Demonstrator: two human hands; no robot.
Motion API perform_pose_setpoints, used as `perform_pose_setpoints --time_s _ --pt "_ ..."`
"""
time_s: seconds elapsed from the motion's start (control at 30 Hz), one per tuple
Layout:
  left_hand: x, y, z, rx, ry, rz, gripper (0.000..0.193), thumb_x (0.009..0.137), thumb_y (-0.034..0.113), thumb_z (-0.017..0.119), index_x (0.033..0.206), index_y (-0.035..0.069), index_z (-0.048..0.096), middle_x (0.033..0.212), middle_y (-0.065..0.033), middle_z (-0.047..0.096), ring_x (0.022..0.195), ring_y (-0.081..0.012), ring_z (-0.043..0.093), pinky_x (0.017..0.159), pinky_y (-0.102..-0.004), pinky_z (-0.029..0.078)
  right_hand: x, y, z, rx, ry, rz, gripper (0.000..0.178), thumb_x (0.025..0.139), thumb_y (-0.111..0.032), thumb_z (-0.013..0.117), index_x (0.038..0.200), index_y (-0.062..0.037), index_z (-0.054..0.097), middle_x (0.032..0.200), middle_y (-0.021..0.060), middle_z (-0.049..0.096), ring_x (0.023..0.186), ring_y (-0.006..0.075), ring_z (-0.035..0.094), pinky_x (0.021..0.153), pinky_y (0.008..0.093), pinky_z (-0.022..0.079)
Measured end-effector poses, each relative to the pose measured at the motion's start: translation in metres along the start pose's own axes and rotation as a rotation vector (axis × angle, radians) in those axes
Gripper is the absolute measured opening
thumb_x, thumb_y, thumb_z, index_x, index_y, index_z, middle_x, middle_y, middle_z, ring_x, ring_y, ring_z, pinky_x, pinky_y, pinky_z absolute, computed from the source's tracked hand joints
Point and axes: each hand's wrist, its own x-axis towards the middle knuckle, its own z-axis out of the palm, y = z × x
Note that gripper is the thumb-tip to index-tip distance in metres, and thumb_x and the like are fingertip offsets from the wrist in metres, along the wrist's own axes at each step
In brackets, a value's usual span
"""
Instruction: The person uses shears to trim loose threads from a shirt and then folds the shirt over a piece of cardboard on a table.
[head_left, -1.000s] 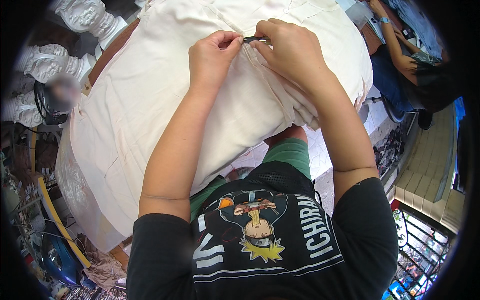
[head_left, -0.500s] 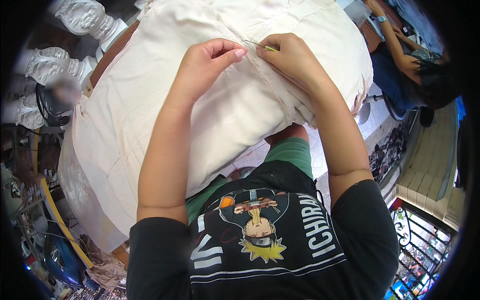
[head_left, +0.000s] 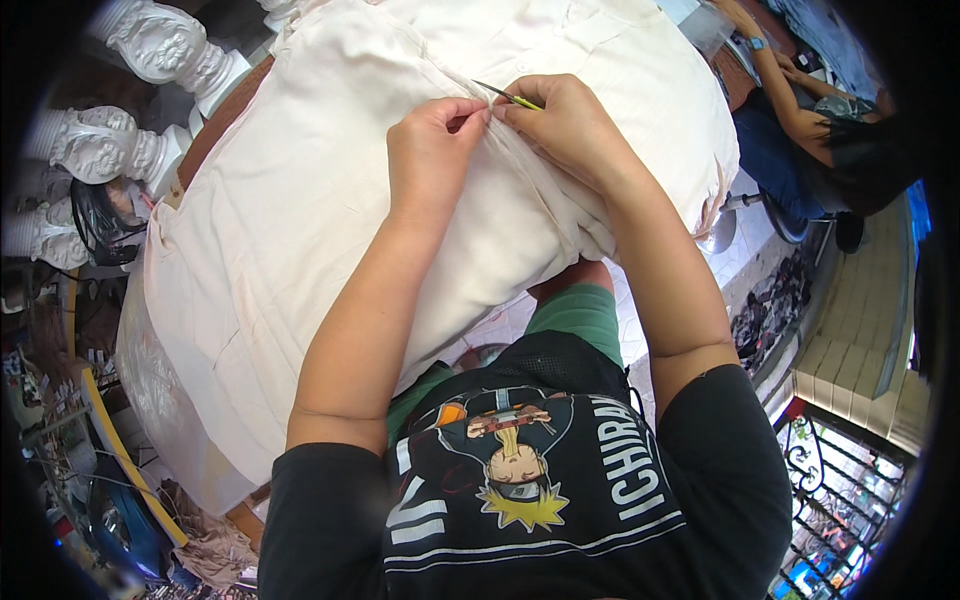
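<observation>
A large cream-white cloth (head_left: 320,190) covers the table in front of me, with a seam or folded edge running down its middle. My left hand (head_left: 432,150) pinches this edge between thumb and fingertips. Close against it, my right hand (head_left: 568,128) is closed round small thread snips (head_left: 519,100) with a yellow-green handle; their dark blades point up and left over the cloth. The thumb and fingertips of that hand also meet the edge beside the left fingertips. Whether a thread lies between the fingers is too small to tell.
White carved columns (head_left: 165,45) stand beyond the table at left, near a black plastic bag (head_left: 100,225). A yellow bar (head_left: 130,450) and clutter lie lower left. Another person's arm (head_left: 785,95) works at the far right. A metal grille (head_left: 840,500) is at lower right.
My left hand has moved right and closed on the cloth's edge. My right hand has shifted slightly left, so the fingertips of both now meet; the snips remain in it.
</observation>
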Motion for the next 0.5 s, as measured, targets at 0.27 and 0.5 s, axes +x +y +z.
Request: perform_pose_setpoints --time_s 0.27,0.5 --pt "0.004 0.0 -0.001 0.005 -0.053 -0.028 0.017 0.082 0.016 0.067 0.09 0.002 0.069 0.08 -0.0051 0.069 0.073 -0.0089 0.063 0.066 -0.022 0.049 -0.006 -0.007 -0.01 -0.141 0.042 0.004 0.029 0.079 -0.026 0.062 0.094 -0.0021 0.067 0.082 0.0169 0.067 0.074 0.0255 0.064 0.069 0.0346 0.049" --pt "0.004 0.001 -0.002 -0.001 -0.081 -0.072 0.018 0.083 0.018 0.067 0.092 0.002 0.068 0.078 -0.0039 0.068 0.07 -0.0077 0.06 0.061 -0.0213 0.047 -0.027 -0.015 -0.016 -0.508 0.197 -0.291 0.026 0.079 -0.03 0.064 0.088 -0.0062 0.064 0.084 0.0114 0.066 0.077 0.0288 0.064 0.066 0.038 0.049"
